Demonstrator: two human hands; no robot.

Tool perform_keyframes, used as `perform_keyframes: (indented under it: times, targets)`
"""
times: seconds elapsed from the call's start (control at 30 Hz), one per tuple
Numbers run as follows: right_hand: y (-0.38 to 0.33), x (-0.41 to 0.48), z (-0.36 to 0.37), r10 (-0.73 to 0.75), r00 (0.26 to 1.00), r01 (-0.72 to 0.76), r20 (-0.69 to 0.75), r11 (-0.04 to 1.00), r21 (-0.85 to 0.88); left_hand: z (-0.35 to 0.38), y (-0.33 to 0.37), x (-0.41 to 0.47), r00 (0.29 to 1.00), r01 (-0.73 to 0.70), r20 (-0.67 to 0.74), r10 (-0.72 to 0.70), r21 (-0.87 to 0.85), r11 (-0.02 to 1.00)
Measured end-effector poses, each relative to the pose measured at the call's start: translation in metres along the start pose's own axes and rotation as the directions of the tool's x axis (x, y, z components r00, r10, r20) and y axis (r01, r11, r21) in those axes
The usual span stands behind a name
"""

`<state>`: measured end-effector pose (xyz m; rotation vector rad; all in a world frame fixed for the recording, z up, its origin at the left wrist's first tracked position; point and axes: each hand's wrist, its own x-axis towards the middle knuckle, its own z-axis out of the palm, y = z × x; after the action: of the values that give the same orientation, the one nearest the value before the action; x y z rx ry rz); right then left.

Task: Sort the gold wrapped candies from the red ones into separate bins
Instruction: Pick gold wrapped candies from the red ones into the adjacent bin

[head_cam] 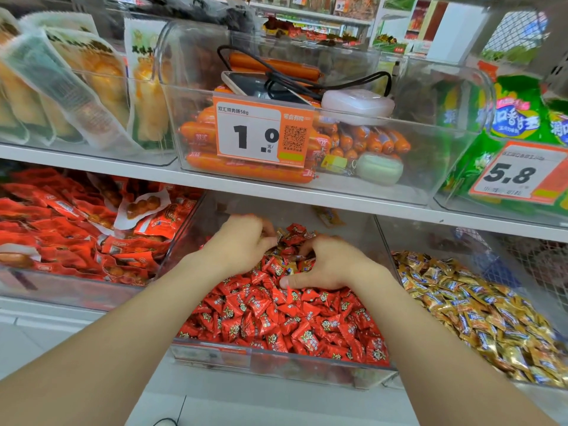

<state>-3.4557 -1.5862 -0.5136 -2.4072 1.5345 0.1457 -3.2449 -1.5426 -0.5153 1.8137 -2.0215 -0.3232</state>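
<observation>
Your left grip (242,241) and right grip (325,262), fingers curled, dig into red candies (276,321) toward the shelf's (61,305) back (cannot tell what they hold).

White store shelves (92,156) hold clear tubs (445,170) bearing orange price tags (261,135), with more stocked shelving (319,21) behind.

The red candies (276,318) I'm reaching into wear glossy, crinkled film wrappers, while the gold candies (479,309) beside them shine like metallic foil. Both heaps lie in clear plastic bins (307,368) with smooth, glossy walls, under a white shelf (92,161) that looks like matt painted metal, though I can't be sure. Above, the sausages (246,172) have slick orange plastic casings, and the price tag (261,133) is smooth printed card.
</observation>
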Motion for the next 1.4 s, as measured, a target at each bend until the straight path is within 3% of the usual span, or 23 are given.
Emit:
perform_keyframes:
  times: [0.1, 0.23, 0.47, 0.6, 0.7, 0.87, 0.97, 1.07, 1.2, 1.3, 1.4]
  targets:
    - [-0.003, 0.001, -0.003, -0.031, 0.999, 0.031, 0.043, 1.0, -0.005, 0.01, 0.001, 0.007, 0.997, -0.071, 0.027, 0.069, 0.062, 0.996]
    - [-0.008, 0.002, 0.005, -0.06, 0.997, 0.056, -0.039, 0.994, -0.099, 0.02, 0.006, 0.018, 0.999, -0.036, 0.035, 0.033, 0.097, 0.995]
    - [-0.013, 0.003, 0.013, -0.142, 0.983, 0.116, -0.113, 0.97, -0.212, 0.023, 0.01, 0.027, 0.967, -0.062, 0.254, 0.008, 0.205, 0.977]
    - [-0.011, 0.003, 0.012, -0.112, 0.986, 0.089, -0.124, 0.98, -0.178, 0.02, 0.012, 0.027, 0.95, -0.083, 0.312, 0.015, 0.206, 0.975]
    - [-0.002, 0.004, 0.009, -0.072, 0.993, 0.068, -0.094, 0.997, -0.036, 0.023, 0.011, 0.026, 0.957, -0.092, 0.29, 0.028, 0.21, 0.973]
    - [-0.001, -0.006, -0.004, 0.055, 0.979, 0.01, -0.195, 0.948, 0.318, 0.026, 0.01, 0.025, 0.972, -0.09, 0.232, 0.046, 0.183, 0.979]
    - [-0.005, -0.018, -0.014, 0.131, 0.967, 0.02, -0.217, 0.815, 0.579, 0.026, 0.01, 0.023, 0.97, -0.12, 0.232, 0.074, 0.189, 0.975]
    - [-0.009, -0.029, -0.016, 0.197, 0.972, -0.029, -0.13, 0.646, 0.763, 0.024, 0.008, 0.021, 0.967, -0.133, 0.242, 0.081, 0.208, 0.969]
    - [-0.007, -0.036, -0.017, 0.192, 0.981, -0.096, -0.034, 0.627, 0.773, 0.023, 0.005, 0.02, 0.975, -0.061, 0.221, 0.014, 0.204, 0.977]
    - [-0.003, -0.034, -0.015, 0.171, 0.985, -0.11, 0.007, 0.6, 0.792, 0.025, 0.003, 0.02, 0.981, -0.023, 0.193, 0.002, 0.11, 0.994]
    - [-0.001, -0.032, -0.011, 0.156, 0.988, -0.098, -0.002, 0.634, 0.767, 0.023, 0.005, 0.019, 0.977, -0.042, 0.214, 0.019, 0.1, 0.994]
